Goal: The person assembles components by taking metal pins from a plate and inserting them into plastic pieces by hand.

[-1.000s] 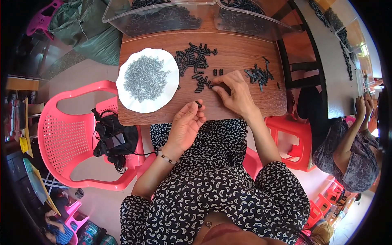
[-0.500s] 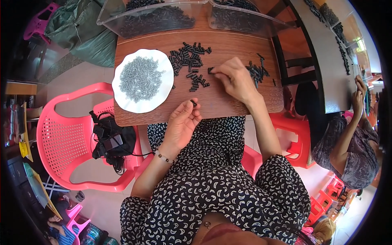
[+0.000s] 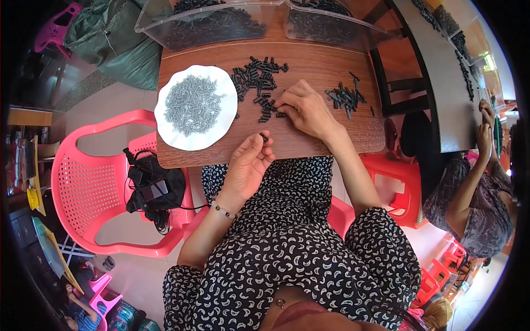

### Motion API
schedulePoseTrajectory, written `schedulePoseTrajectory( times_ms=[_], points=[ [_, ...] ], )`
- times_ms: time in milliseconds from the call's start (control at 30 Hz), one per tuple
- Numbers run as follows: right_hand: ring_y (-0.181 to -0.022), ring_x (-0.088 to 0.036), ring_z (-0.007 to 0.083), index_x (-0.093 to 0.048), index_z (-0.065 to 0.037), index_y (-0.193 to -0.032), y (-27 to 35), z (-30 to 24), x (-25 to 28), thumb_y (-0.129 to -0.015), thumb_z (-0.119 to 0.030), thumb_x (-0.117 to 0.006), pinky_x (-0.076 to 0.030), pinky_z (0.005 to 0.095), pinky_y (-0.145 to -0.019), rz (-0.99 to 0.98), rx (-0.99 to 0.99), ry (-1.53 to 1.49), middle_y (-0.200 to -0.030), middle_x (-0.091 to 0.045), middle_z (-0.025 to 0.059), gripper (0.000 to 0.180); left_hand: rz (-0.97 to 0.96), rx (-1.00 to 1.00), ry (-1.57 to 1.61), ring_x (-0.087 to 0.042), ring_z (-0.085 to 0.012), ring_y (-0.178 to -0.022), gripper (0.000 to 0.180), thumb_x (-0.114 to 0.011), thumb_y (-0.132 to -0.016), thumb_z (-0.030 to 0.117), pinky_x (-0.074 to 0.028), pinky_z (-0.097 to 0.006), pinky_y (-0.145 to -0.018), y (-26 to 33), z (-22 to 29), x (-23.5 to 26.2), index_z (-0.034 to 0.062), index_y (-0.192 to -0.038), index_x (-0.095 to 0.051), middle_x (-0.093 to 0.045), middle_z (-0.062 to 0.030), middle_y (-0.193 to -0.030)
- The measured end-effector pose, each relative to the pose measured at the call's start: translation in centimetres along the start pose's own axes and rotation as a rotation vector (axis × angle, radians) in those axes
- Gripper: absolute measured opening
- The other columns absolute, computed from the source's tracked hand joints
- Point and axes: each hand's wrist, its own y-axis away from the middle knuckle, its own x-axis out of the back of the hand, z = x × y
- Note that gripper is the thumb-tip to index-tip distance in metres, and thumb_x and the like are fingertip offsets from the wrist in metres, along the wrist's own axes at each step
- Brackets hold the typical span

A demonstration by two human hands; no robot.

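My left hand [image 3: 248, 164] hovers at the near edge of the wooden table [image 3: 309, 66], pinching a small black part [image 3: 264, 137] between thumb and fingertips. My right hand [image 3: 303, 107] lies on the table with its fingertips in a pile of small black parts [image 3: 258, 80], and I cannot see whether it grips one. A white plate [image 3: 165, 124] heaped with small grey screws [image 3: 190, 105] sits left of that pile. A smaller heap of black pieces [image 3: 345, 98] lies to the right of my right hand.
Two clear plastic bins [image 3: 221, 22] of dark parts stand along the table's far edge. A pink plastic chair [image 3: 94, 187] with a black bag [image 3: 152, 187] on it is at my left. Red stools [image 3: 395, 182] are on my right, and another person [image 3: 475, 193] works at a second table.
My right hand has drawn left from the middle of the table into the black pile. My left hand stays at the near edge with the black part.
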Motion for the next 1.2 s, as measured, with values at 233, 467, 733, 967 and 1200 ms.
schedulePoseTrajectory(
  times_ms=[233,467,733,967,1200],
  points=[
    [-0.075,-0.056,0.0153,-0.068,-0.003,-0.089,0.8,-3.1,1.8,-0.078,-0.005,-0.073,-0.044,0.0272,-0.071,0.095,-0.368,-0.426,-0.082,-0.064,0.004,0.012,-0.019,-0.03,0.057,-0.056,-0.008,-0.083,0.023,-0.061,-0.094,0.02,-0.049,-0.024,-0.08,-0.1,-0.1,-0.3,0.0073,-0.113,-0.061,-0.062,0.0003,-0.097],
    [-0.079,-0.059,0.0113,-0.065,0.002,-0.093,3.7,-7.8,1.9,-0.084,0.0,-0.069,-0.049,0.023,-0.073,0.152,-0.476,-1.239,-0.086,-0.061,0.0044,0.01,-0.069,-0.05,0.057,-0.057,-0.0084,-0.085,0.022,-0.061,-0.094,0.023,-0.048,-0.026,-0.084,0.2,-0.7,-1.7,0.0091,-0.111,-0.062,-0.063,0.0021,-0.096],
    [-0.079,-0.064,0.0131,-0.063,0.005,-0.093,5.0,-8.1,1.2,-0.088,0.001,-0.065,-0.055,0.0263,-0.073,0.215,-0.448,-1.33,-0.085,-0.066,0.0085,0.007,-0.106,-0.085,-0.019,-0.057,-0.0083,-0.089,0.023,-0.061,-0.094,0.025,-0.046,-0.027,-0.086,0.3,-1.2,-2.6,0.009,-0.11,-0.062,-0.064,0.0022,-0.094],
    [-0.082,-0.057,0.0103,-0.067,0.0,-0.088,5.5,-8.1,1.0,-0.08,0.001,-0.072,-0.049,0.0237,-0.074,0.292,-0.329,-0.906,-0.084,-0.067,0.0048,0.009,-0.113,-0.076,-0.027,-0.057,-0.0078,-0.089,0.024,-0.061,-0.094,0.025,-0.045,-0.026,-0.086,0.3,-1.3,-3.0,0.0083,-0.11,-0.062,-0.064,0.0022,-0.094],
    [-0.079,-0.057,0.0166,-0.07,-0.002,-0.082,5.3,-7.9,1.8,-0.075,0.0,-0.076,-0.046,0.0282,-0.072,0.306,-0.211,-0.643,-0.079,-0.069,0.0041,0.01,-0.13,-0.083,-0.042,-0.059,-0.008,-0.088,0.023,-0.062,-0.093,0.024,-0.046,-0.026,-0.085,0.3,-1.2,-3.3,0.0076,-0.109,-0.062,-0.064,0.0022,-0.094]
  ],
)
